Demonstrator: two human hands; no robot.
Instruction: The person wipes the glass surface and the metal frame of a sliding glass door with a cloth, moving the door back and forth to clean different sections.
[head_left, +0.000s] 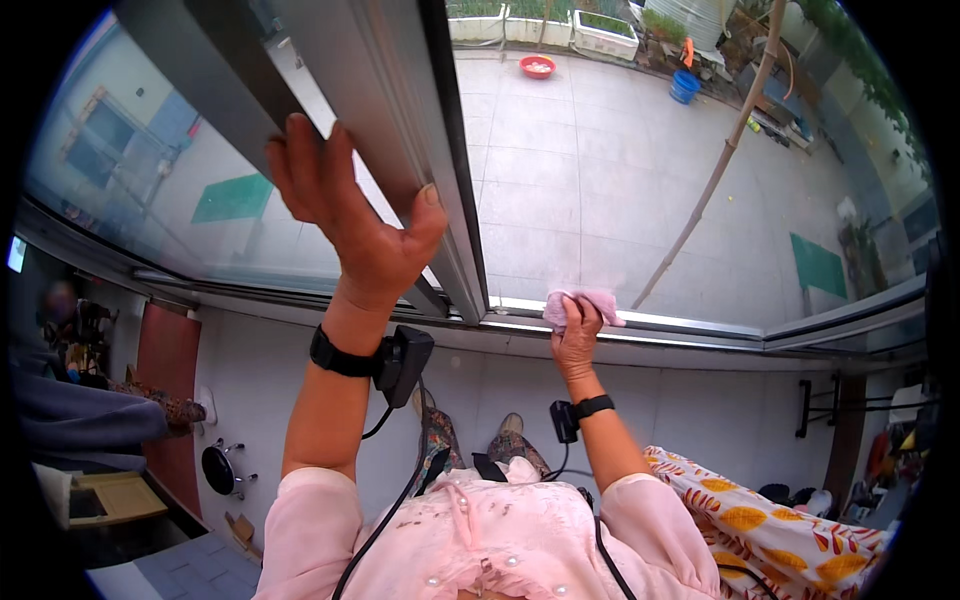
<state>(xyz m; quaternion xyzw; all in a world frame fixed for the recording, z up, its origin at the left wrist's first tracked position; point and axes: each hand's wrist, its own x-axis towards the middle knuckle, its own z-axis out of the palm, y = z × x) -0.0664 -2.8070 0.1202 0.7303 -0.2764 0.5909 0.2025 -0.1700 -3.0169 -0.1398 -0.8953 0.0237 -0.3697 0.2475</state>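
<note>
My left hand (360, 217) is raised against the grey metal frame of a sliding window (375, 97), its fingers spread over the upright and the thumb on the frame's right part. Lower and to the right, my right hand (579, 330) grips a pink cloth (555, 309) and presses it on the metal window track (675, 331), by the lower edge of the window. Both wrists wear black straps with small devices and cables.
Beyond the window lies a tiled yard with a bamboo pole (701, 187), a red basin (538, 67) and a blue bucket (684, 87). Behind the sill are a round black stool (219, 469), a leaf-patterned curtain (780, 517) and, at far left, a person's leg (176, 411).
</note>
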